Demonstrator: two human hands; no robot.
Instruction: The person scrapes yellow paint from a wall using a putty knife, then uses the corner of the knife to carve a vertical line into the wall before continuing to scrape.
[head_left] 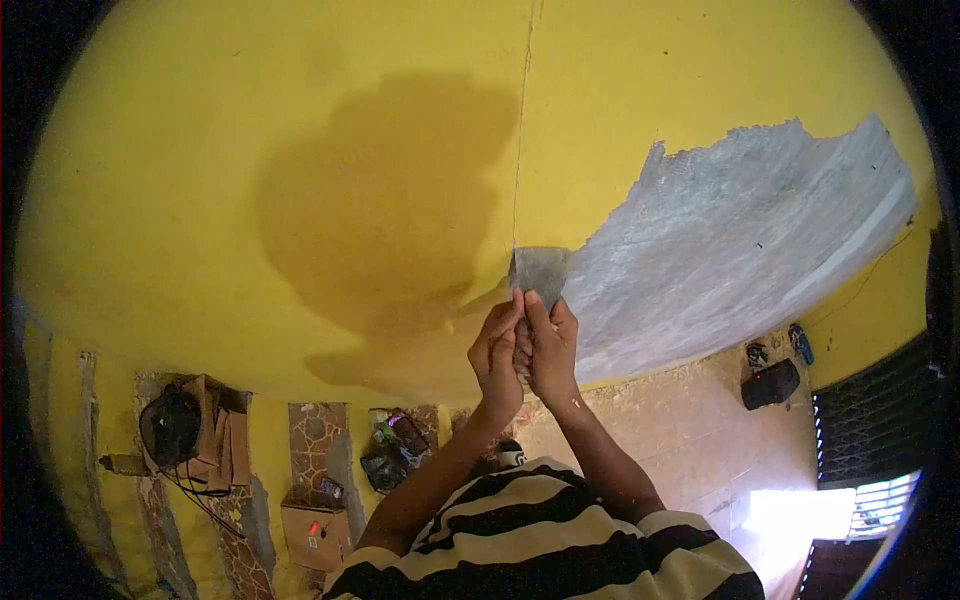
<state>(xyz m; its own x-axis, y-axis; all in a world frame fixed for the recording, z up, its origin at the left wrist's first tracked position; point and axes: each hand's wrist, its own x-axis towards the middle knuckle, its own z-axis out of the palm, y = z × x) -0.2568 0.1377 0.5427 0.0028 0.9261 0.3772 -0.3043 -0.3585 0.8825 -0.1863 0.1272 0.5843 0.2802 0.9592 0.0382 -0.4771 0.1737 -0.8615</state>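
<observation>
the left hand [495, 355] and right hand [553, 350] are closed around the scraper [542, 268], which points up the yellow wall [400, 40], long axis near vertical, broad end at the left edge of the grey patch [720, 240].

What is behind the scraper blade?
The yellow wall shows above the scraper blade, and a grey patch lies to its right. Whatever surface is directly behind the blade is covered, so its condition cannot be seen.

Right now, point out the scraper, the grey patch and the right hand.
Scraper [541, 267]: head view, on its flat blade.
Grey patch [735, 230]: head view, near its middle.
Right hand [553, 350]: head view, on its middle.
</observation>
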